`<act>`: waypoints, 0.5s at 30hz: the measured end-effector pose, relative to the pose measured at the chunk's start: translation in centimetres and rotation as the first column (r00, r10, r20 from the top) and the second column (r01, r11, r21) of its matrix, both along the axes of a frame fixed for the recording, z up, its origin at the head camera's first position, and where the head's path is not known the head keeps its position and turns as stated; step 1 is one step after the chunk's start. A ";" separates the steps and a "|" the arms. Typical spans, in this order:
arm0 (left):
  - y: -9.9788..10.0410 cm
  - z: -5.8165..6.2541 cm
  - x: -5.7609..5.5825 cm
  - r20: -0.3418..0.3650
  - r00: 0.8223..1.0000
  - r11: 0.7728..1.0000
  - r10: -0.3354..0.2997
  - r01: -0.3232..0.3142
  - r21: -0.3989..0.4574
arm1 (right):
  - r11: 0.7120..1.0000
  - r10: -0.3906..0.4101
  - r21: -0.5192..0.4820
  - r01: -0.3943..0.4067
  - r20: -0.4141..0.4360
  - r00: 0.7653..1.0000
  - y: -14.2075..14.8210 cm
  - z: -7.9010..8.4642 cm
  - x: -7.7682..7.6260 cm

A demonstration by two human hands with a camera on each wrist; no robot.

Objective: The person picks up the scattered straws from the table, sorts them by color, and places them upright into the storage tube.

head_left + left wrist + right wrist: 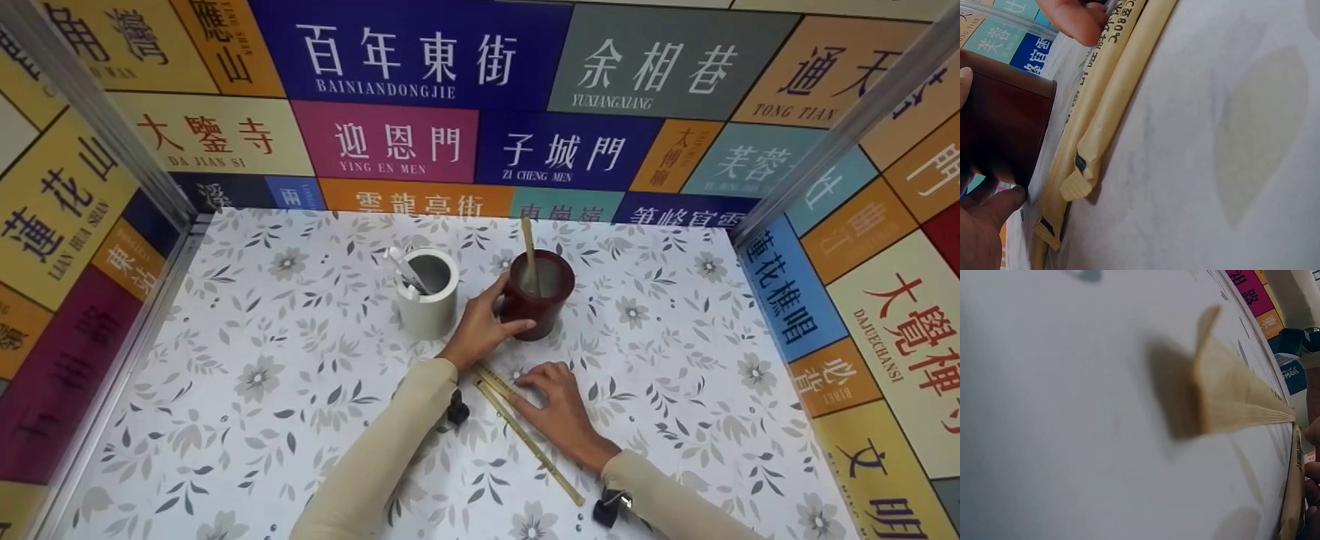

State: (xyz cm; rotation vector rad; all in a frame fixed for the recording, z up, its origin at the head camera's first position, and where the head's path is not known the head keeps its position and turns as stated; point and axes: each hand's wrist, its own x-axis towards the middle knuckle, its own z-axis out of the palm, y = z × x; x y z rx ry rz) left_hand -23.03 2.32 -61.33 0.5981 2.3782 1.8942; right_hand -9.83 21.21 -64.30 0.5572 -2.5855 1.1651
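Observation:
My left hand (pixel 478 322) grips a dark red cup (pixel 529 311) from its near left side, thumb across the front. One wrapped straw (pixel 528 244) leans inside the cup and sticks up over the rim. Nearer me, paper-wrapped straws (pixel 529 442) lie on the table, printed lettering showing on one in the left wrist view. Over them is my right hand (pixel 559 409), fingers loosely bent, a gap between thumb and forefinger beside the upper straw. Part of that straw is hidden under the hand. A crimped wrapper end (pixel 1235 391) looms large in the right wrist view.
A white cup (pixel 429 319) stands left of the dark red one, with white sticks (pixel 409 271) leaning in it. The table (pixel 300 337) wears a floral cover. Colourful lettered panels (pixel 386 142) and metal posts (pixel 847 112) enclose it.

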 end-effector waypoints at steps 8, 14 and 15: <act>-0.1 0.0 0.0 0.003 1.000 1.000 -0.013 0.013 0.014 | 0.997 0.034 0.069 -0.030 -0.054 0.998 0.0 0.4 0.0; 0.0 -0.2 0.0 0.014 1.000 1.000 -0.010 0.010 0.009 | 0.994 0.048 0.107 -0.038 -0.096 0.994 0.0 0.7 0.1; 0.0 -0.2 0.0 0.016 1.000 1.000 -0.010 0.010 0.013 | 0.993 0.047 0.110 -0.038 -0.085 0.995 0.0 0.8 0.1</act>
